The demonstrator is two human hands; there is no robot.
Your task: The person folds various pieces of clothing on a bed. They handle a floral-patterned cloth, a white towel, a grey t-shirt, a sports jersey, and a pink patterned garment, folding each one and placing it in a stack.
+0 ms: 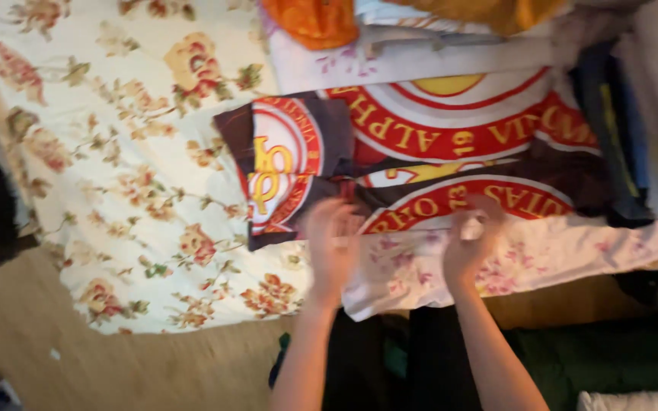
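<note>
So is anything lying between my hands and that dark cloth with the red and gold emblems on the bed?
Nothing visible. The left hand and right hand are already at the near edge of the dark printed cloth, where it overlaps the pink floral fabric; blur hides the grip.

light: warm, dim | blur: heavy motion smear | shadows: soft

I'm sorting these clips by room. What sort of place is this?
Probably a bedroom: a floral bedsheet covers a bed, folded clothes sit stacked on it, and both hands work a dark printed cloth.
</note>
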